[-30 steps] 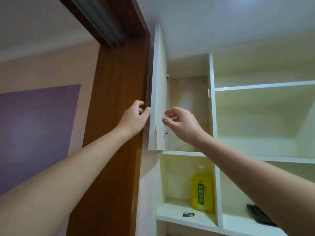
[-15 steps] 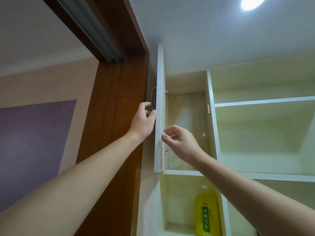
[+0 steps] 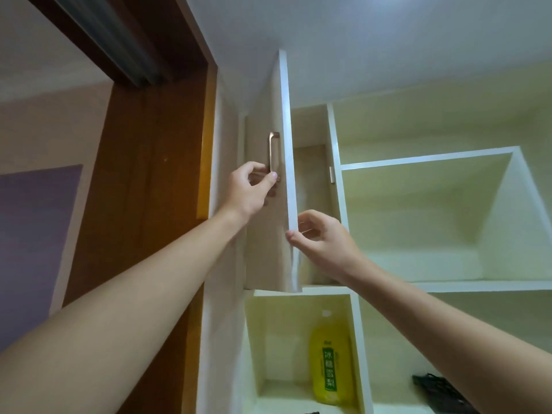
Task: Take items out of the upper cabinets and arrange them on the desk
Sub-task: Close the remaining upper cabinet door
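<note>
Left hand [image 3: 248,189] gripping handle [image 3: 273,150], right hand [image 3: 322,243] pinching cabinet door [image 3: 268,264] — edge-on

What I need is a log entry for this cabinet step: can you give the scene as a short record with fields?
cabinet door: swung open, nearly edge-on to the camera
handle: metal bar on the door's outer face
left hand: fingers curled round the handle's lower end
right hand: pinches the door's free edge
upper compartment: no item visible in the part that shows
yellow bottle: upright in the open compartment below
dark object: on the lower right shelf, unidentifiable
</note>
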